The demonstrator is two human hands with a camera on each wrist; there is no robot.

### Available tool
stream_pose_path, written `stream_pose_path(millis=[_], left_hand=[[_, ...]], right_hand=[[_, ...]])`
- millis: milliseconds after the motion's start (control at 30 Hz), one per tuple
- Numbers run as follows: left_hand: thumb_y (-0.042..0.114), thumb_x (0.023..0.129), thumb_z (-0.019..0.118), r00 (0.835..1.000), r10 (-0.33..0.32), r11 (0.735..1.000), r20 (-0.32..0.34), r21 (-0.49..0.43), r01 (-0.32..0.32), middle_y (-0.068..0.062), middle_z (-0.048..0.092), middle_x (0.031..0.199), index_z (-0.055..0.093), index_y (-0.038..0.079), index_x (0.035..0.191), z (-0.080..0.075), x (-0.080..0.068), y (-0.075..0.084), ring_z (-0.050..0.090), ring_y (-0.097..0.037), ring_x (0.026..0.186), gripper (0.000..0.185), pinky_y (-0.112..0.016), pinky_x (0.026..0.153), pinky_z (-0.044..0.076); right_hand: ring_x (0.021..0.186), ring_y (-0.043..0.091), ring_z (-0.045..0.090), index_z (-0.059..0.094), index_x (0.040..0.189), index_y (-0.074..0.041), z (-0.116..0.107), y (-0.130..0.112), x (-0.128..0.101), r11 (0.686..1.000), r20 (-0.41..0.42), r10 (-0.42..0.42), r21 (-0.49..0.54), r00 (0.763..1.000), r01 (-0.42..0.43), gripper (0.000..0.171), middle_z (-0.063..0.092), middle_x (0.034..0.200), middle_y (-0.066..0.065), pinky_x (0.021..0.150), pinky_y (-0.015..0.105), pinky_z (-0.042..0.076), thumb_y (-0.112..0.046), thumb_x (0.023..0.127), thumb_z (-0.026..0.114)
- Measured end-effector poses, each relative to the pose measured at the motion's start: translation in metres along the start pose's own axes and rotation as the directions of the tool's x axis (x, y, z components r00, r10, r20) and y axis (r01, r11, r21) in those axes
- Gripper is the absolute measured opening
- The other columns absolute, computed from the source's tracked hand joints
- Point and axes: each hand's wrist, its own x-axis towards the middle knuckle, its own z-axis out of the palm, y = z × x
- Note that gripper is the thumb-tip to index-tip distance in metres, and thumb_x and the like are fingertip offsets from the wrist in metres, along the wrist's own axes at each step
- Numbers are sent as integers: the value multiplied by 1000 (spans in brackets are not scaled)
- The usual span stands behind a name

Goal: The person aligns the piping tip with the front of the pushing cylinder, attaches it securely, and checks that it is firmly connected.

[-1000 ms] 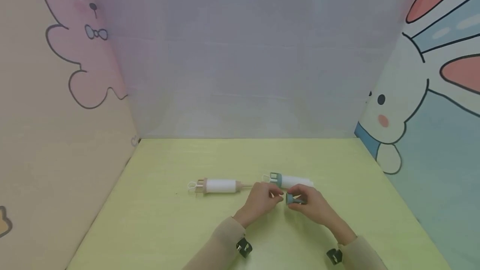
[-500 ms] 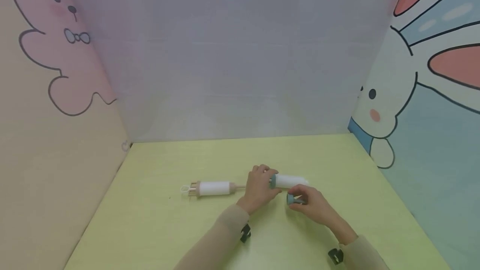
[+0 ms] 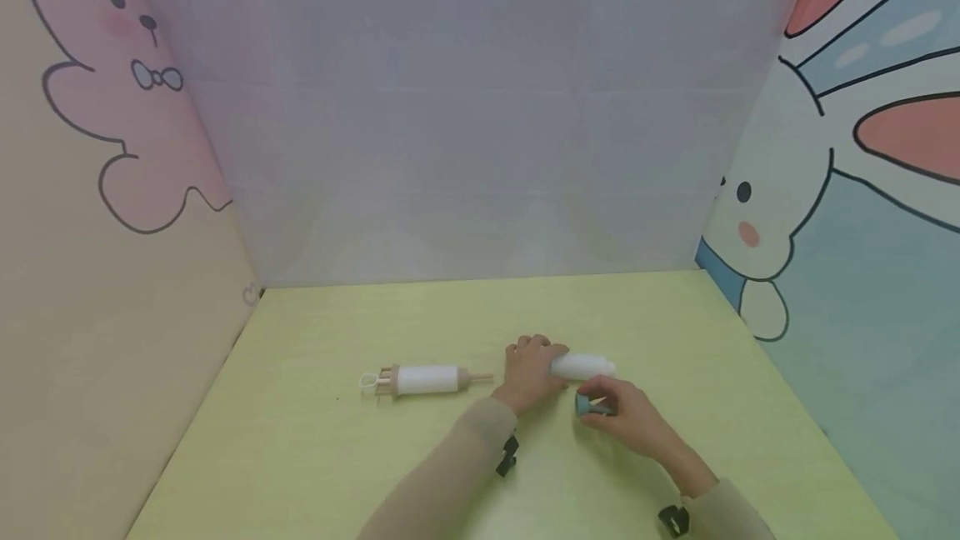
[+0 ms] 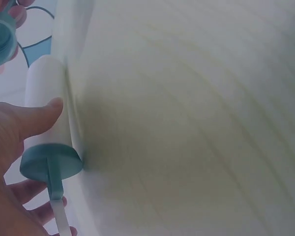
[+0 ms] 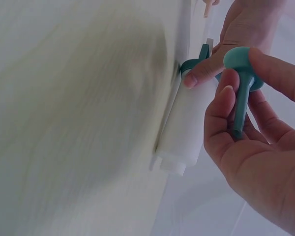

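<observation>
A white toy syringe barrel (image 3: pixel 583 367) with a teal collar (image 4: pixel 51 162) lies on the table. My left hand (image 3: pixel 528 373) grips it near the collar, the thumb across the white tube and the other fingers on its far side. The head view hides the collar behind that hand. Just to the right, my right hand (image 3: pixel 632 417) pinches a teal nozzle (image 5: pixel 242 96) with a wide round cup and a thin stem. In the head view its cup points left, close to the barrel but apart from it. The barrel's narrow white tip (image 5: pixel 172 165) is bare.
Left of my hands, a second toy syringe (image 3: pixel 427 379) with tan ends and a thin tan nozzle lies on the yellow table (image 3: pixel 315 457). A pale back wall (image 3: pixel 480 148) and printed side panels enclose the table.
My left hand has moved from beside the teal nozzle up to the white syringe and taken hold of it. The right hand stays almost still with the nozzle. The head view has shifted slightly.
</observation>
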Motion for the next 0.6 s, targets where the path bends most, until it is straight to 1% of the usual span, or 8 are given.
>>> stream_pose_path(millis=[167,333,467,600], left_hand=[[44,77,72,1000,17,998,17,57,-18,4,61,114,57,36,126,2,0,3,52,-21,104,51,-43,83,40],[42,79,71,999,39,993,-11,112,-38,4,63,112,58,36,125,2,-2,4,54,-22,103,48,-44,83,41],[40,80,70,998,40,995,-40,97,-36,3,61,113,58,36,125,-3,-4,5,53,-22,103,47,-44,85,40],[39,80,70,997,42,996,-70,80,-37,3,61,115,57,36,126,-15,-10,6,53,-23,104,48,-44,86,40]], right_hand=[[91,25,64,60,111,0,-1,-5,-1,1000,13,19,18,1000,-19,34,63,108,13,72,24,52,-17,84,70],[89,23,64,60,111,-1,-2,-8,-2,999,9,37,14,999,-37,33,63,109,13,71,23,52,-16,83,70],[90,24,64,61,111,-1,-3,-8,-2,999,1,37,-3,999,-37,34,63,109,13,72,23,51,-16,83,71],[90,24,65,61,110,-1,-6,-5,-2,999,-7,19,-32,1000,-20,34,64,107,12,72,24,51,-18,82,71]])
